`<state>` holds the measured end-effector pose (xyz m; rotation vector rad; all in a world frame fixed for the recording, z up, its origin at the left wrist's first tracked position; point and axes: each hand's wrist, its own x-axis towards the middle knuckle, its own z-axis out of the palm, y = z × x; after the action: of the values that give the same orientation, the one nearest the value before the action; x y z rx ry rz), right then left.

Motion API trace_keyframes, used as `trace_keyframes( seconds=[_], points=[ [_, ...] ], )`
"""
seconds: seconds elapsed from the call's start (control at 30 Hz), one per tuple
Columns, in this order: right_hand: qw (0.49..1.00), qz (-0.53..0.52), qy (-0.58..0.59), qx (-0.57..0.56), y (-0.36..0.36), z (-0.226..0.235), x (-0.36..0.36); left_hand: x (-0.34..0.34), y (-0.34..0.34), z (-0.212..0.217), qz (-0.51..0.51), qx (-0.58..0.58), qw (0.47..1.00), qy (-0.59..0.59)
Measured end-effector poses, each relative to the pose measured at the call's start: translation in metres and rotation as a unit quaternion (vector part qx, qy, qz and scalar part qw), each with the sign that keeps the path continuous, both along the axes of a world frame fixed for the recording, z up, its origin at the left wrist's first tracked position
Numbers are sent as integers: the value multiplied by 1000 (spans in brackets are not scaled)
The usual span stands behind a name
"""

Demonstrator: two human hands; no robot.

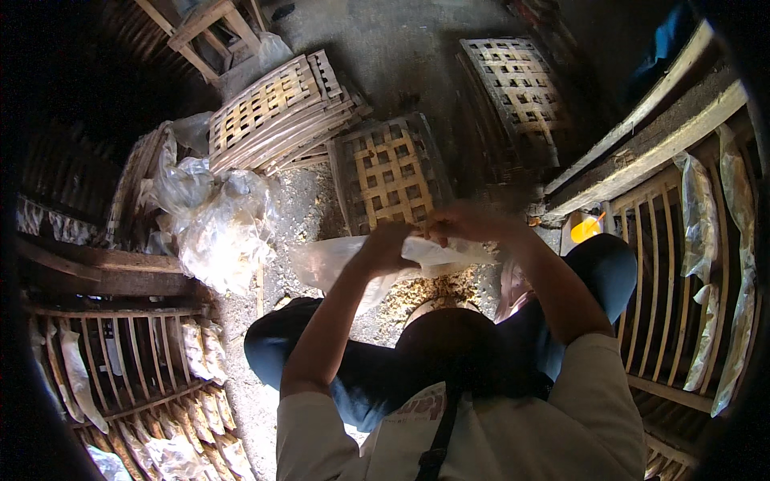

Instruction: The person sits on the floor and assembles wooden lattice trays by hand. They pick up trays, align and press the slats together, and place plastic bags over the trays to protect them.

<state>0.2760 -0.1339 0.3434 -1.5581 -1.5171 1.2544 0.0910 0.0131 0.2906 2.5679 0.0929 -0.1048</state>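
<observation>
Clear plastic bag [337, 260] is stretched between both hands, left hand [385, 240] and right hand [465, 220] each pinching its mouth, holding it open above the knees.

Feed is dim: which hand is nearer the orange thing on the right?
Right. The right hand is closer to the orange thing; the left hand is farther left.

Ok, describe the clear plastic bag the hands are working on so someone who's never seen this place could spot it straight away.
Start at the flat woven bamboo tray lying on the dusty floor in the middle of the picture. Just below it, the left hand and right hand meet over a clear plastic bag stretched sideways. Unlike the heaped, crumpled bags further left, this one is held up off the floor.
</observation>
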Motion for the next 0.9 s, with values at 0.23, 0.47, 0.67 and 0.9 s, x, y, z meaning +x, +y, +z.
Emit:
trace_keyframes(
  seconds=[0.23, 0.47, 0.67, 0.9],
  points=[
    [969, -46, -214, -112, -17, -17, 20, -33, -14, -164, -36, 123, 969, 210],
    [944, 17, -292, -152, -41, -20, 16, 9, 8, -54, 138, -231, 959, 92],
    [982, -15, -189, 12, -47, -23, 35, 6, 37, 21, 277, -475, 835, 25],
    [962, -130, -222, -89, -36, 9, 56, -12, 52, 58, 309, -506, 805, 19]
  ],
)
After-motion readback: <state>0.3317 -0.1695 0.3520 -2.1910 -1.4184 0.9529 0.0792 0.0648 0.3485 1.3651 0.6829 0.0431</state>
